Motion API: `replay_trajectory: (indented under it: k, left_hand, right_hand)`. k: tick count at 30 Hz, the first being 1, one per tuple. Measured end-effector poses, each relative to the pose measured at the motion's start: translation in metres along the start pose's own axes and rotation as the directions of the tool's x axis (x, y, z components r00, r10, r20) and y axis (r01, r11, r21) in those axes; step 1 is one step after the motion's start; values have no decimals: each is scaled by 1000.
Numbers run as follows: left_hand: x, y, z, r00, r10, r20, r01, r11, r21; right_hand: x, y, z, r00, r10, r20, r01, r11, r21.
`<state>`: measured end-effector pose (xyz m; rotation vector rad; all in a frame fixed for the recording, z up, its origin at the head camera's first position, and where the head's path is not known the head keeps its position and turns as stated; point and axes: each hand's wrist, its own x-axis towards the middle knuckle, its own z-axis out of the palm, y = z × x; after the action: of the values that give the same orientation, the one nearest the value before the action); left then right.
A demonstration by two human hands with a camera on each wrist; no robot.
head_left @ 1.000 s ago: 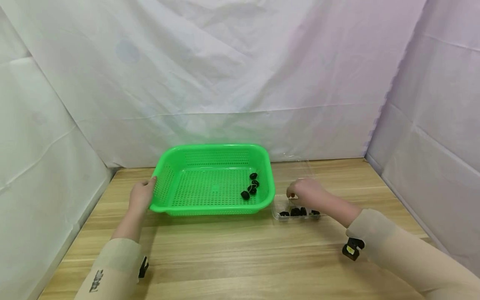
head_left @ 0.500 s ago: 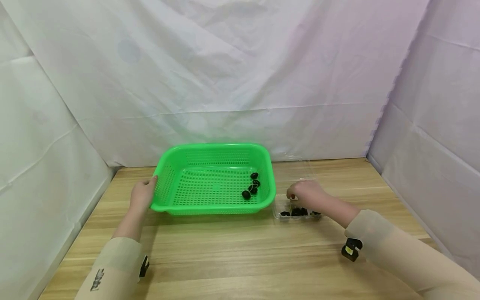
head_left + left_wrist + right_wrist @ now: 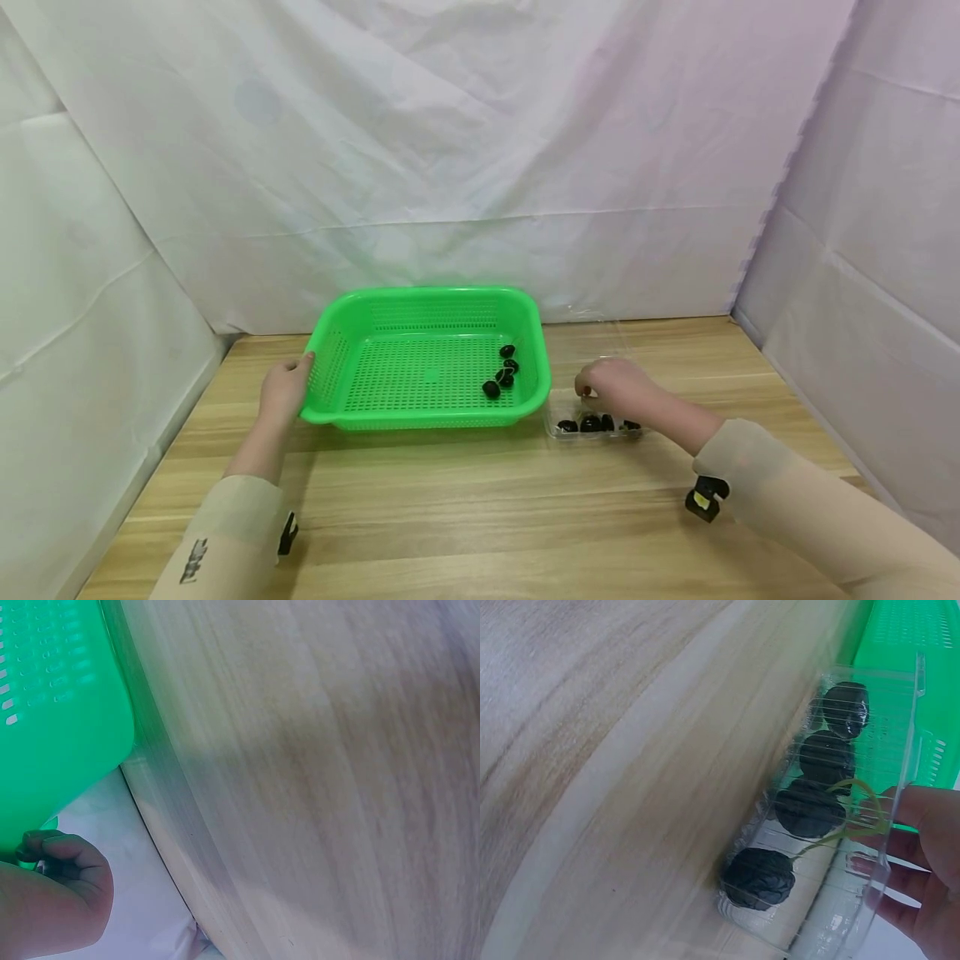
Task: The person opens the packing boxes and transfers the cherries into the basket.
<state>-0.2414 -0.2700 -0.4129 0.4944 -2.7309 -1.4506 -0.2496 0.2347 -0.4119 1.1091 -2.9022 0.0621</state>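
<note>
In the head view, my left hand (image 3: 283, 390) grips the left rim of a green plastic basket (image 3: 427, 421). Several dark cherries (image 3: 491, 390) with thin stems lie at the basket's right end. To its right, my right hand (image 3: 618, 387) reaches into a clear plastic box (image 3: 555, 408) that holds several more dark cherries (image 3: 591, 424). The right wrist view shows these cherries (image 3: 757, 879) through the clear wall, their surfaces wrinkled. Yellow-green stems (image 3: 866, 830) loop up to the right fingers, which pinch them. The box wall and the hand partly hide the fingertips.
The box's clear lid (image 3: 588, 337) stands folded back behind it. Everything rests on a wood-grain table (image 3: 450, 508). White cloth (image 3: 450, 167) hangs behind the table and along both sides. The basket's right rim stands close beside the box.
</note>
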Motion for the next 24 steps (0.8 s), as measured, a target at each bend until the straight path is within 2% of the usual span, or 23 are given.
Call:
replay_trajectory:
  k: [9, 24]
  left_hand:
    - [-3, 2, 0, 1000, -6, 1, 6, 1000, -6]
    - [-6, 4, -1, 1000, -12, 5, 12, 1000, -6]
  right_hand:
    - [-5, 1, -7, 997, -6, -73, 6, 1000, 9]
    - [-11, 7, -27, 979, -50, -198, 54, 998, 12]
